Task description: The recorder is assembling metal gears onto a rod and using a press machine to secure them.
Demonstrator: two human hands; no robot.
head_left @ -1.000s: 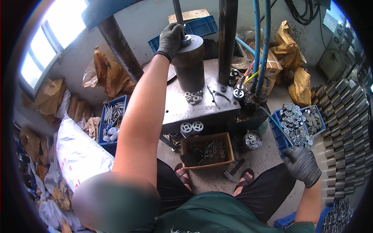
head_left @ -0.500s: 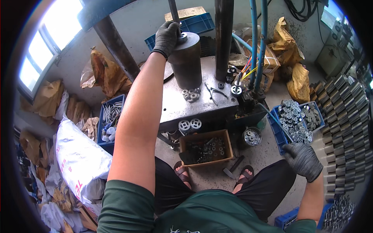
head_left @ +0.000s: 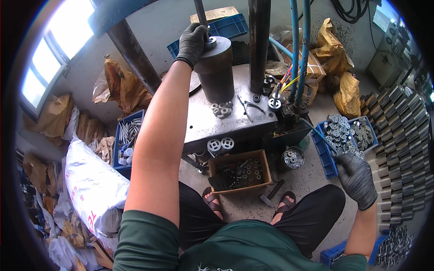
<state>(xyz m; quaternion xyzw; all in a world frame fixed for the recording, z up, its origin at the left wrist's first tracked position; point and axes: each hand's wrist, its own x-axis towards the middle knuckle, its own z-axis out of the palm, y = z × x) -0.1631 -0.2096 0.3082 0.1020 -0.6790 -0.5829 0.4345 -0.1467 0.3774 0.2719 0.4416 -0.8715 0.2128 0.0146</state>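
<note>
My left hand (head_left: 191, 44), in a grey glove, is at the top of a thick steel cylinder (head_left: 216, 74) on the metal bench. Its fingers curl beside an upright steel rod (head_left: 200, 12) and a small metal ring (head_left: 210, 43); what they grip is partly hidden. Off to the right, my gloved right hand (head_left: 357, 180) is closed round the end of a thin blue-grey lever (head_left: 318, 135) that runs from the hydraulic unit. On the bench, a cluster of small metal rings (head_left: 221, 109) sits before the cylinder, with pliers (head_left: 248, 107) to their right.
Between my feet and the bench is a wooden box (head_left: 239, 192) of small parts, with a hammer (head_left: 271, 194) beside it. Blue crates (head_left: 329, 169) of metal discs stand right, near stacked metal tubes (head_left: 402, 149). A white sack (head_left: 92, 185) leans at left.
My right hand has moved away from me with the lever end, which has swung upward in the picture. My left hand keeps its place on the cylinder.
</note>
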